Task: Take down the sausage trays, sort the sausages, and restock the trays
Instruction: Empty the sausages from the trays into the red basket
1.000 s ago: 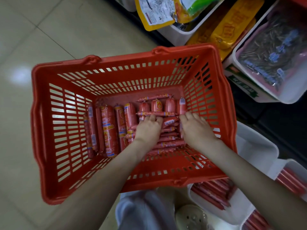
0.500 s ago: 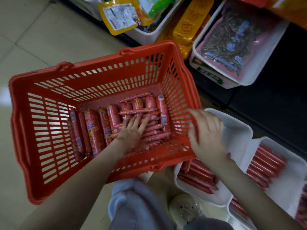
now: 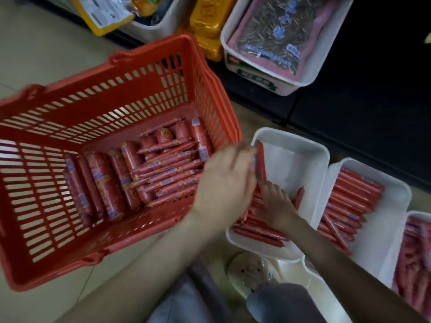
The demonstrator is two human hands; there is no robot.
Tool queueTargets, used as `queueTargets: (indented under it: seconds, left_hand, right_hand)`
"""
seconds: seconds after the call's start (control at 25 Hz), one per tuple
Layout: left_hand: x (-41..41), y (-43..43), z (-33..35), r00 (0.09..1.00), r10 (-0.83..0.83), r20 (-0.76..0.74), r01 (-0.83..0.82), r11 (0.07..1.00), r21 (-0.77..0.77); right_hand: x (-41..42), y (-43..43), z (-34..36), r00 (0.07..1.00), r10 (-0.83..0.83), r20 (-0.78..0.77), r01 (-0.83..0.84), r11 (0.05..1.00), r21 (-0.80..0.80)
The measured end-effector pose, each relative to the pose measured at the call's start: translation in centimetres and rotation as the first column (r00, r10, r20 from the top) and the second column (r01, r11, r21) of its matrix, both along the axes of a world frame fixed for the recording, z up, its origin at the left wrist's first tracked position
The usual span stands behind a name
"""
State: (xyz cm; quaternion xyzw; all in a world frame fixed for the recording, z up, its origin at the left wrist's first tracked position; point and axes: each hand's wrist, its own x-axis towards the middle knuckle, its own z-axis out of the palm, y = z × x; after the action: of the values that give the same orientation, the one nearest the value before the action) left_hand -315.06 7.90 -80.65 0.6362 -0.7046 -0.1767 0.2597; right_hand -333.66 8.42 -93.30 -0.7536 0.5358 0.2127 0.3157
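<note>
A red plastic basket (image 3: 151, 50) on the floor holds thick sausages (image 3: 102, 183) lined up at the left and thin red sausages (image 3: 170, 169) piled at the right. Beside it stands a white tray (image 3: 303, 145), half filled with thin sausages (image 3: 256, 231). My left hand (image 3: 224, 180), blurred, reaches over the basket's right wall and holds a thin sausage (image 3: 261, 159) at the tray's left edge. My right hand (image 3: 277, 206) lies on the sausages inside that tray, fingers pointing toward the held one.
A second white tray (image 3: 396, 190) of thin sausages and a third tray (image 3: 417, 252) stand further right. On the low shelf behind are a white bin of seed packets (image 3: 270, 36), yellow packs (image 3: 205, 22) and another bin. A white round object (image 3: 251, 271) sits by my knees.
Both hands left the basket: the right went to the white tray first, then the left followed with a thin sausage. The view swung right, bringing the trays into sight.
</note>
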Motion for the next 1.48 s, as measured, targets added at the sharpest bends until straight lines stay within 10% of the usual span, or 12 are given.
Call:
queueTargets:
  seconds: [0.08,0.24,0.4,0.48,0.6,0.72,0.76,0.88,0.96,1.04,1.16,1.48]
  left_hand:
    - [-2.9,1.0,-1.5,0.941,-0.264,0.213,0.28,0.959,-0.048]
    - [-4.8,3.0,-6.8,0.49,-0.613,0.62,0.624,0.743,0.241]
    - [-6.5,3.8,-10.6,0.476,-0.762,0.439,0.526,0.647,0.552]
    - [-6.9,3.6,-13.1,0.612,-0.723,0.32,0.399,0.632,0.664]
    - [-8.7,2.6,-13.8,0.97,-0.196,-0.143,0.239,0.661,0.711]
    - [-10.4,1.6,-13.1,0.656,0.609,-0.445,0.206,0.423,0.882]
    - [-10.5,1.4,-13.1,0.518,0.734,-0.439,0.209,0.389,0.897]
    - [-10.0,0.9,-13.5,0.529,0.733,-0.428,0.111,0.44,0.891]
    - [-9.5,1.0,-14.0,0.57,0.728,-0.38,0.06,0.425,0.903]
    - [-8.9,1.4,-14.3,0.639,0.685,-0.351,0.046,0.422,0.905]
    - [-8.1,2.1,-14.5,0.807,0.514,-0.291,0.045,0.437,0.898]
    - [-8.0,2.1,-13.6,0.867,0.429,-0.255,0.05,0.434,0.899]
  right_hand:
    - [-0.7,1.2,-1.9,0.978,0.139,-0.157,-0.137,0.99,0.024]
    - [-1.8,1.3,-3.3,0.985,-0.019,-0.169,0.018,1.0,-0.007]
    - [-3.6,1.9,-3.5,0.997,-0.062,-0.043,0.057,0.993,-0.107]
    - [-5.1,2.3,-4.0,0.98,-0.162,0.117,0.182,0.966,-0.185]
    - [-5.7,3.2,-3.0,0.81,-0.367,0.456,0.482,0.86,-0.164]
    - [-5.1,5.4,-1.1,0.713,-0.342,0.612,0.493,0.865,-0.092]
    - [-5.0,6.1,-0.7,0.718,-0.297,0.63,0.437,0.896,-0.076]
    - [-5.2,6.1,-0.2,0.728,-0.262,0.633,0.341,0.94,-0.003]
    - [-5.2,4.5,-0.3,0.791,-0.329,0.516,0.383,0.924,0.001]
    - [-5.7,2.4,-0.9,0.991,-0.108,0.082,0.118,0.985,-0.128]
    - [-5.5,-0.9,-0.5,0.802,0.335,-0.493,-0.317,0.94,0.124]
    - [-6.0,-4.2,3.3,0.809,0.299,-0.507,-0.303,0.95,0.076]
